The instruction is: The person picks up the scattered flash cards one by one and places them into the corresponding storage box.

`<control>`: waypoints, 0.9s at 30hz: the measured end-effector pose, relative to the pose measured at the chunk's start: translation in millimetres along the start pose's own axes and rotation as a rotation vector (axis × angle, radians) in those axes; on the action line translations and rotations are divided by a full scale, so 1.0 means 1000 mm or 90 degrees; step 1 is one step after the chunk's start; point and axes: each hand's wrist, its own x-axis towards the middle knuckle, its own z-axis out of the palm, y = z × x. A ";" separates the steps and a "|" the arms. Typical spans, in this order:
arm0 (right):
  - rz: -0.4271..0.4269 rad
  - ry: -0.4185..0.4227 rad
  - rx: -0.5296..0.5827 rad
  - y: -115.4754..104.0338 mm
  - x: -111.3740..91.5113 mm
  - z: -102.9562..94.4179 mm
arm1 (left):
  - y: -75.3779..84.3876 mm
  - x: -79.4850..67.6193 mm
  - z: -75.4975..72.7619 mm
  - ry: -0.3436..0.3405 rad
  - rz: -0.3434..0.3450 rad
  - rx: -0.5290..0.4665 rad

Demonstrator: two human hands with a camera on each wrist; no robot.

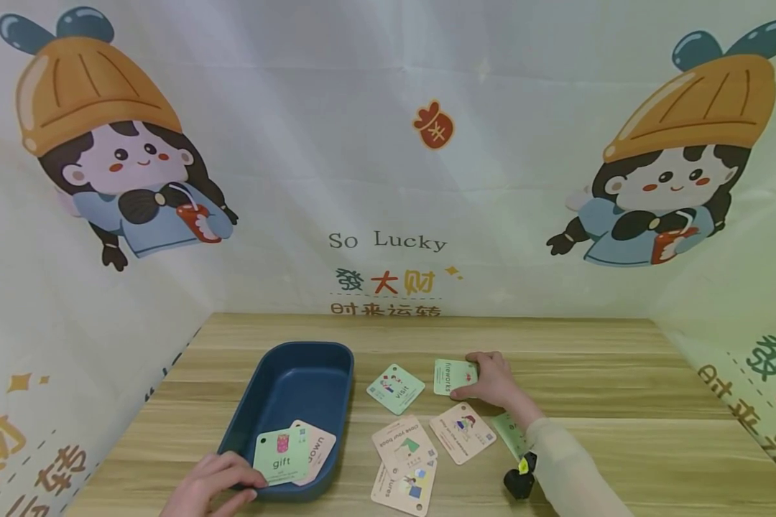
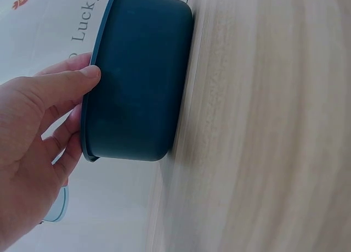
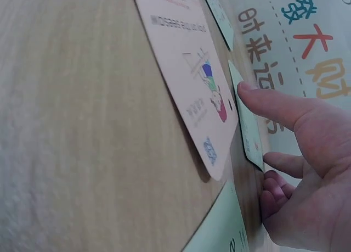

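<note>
Your left hand (image 1: 210, 485) pinches the blue bin (image 1: 305, 391); your outstretched right hand (image 1: 495, 383) grips the fireworks card (image 1: 447, 375), wooden tabletop (image 1: 621, 388) beneath, printed backdrop (image 1: 375, 172) beyond.

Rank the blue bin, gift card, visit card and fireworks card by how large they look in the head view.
1. Blue bin
2. Gift card
3. Visit card
Unranked: fireworks card, partly hidden by the right hand's fingers, so its full size is unsure.

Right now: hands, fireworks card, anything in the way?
Left hand gripping blue tray by rim. Right hand holding fireworks card at edge. Head view: right sleeve partly hides another green card.
</note>
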 end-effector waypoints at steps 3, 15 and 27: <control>-0.003 -0.007 0.003 0.001 0.000 -0.001 | 0.000 0.000 0.000 0.004 0.002 0.000; -0.003 -0.007 0.009 -0.001 -0.001 -0.002 | 0.000 0.000 0.000 0.010 0.008 0.003; -0.011 -0.001 -0.004 0.002 0.001 -0.003 | -0.001 0.001 0.000 0.005 0.014 0.000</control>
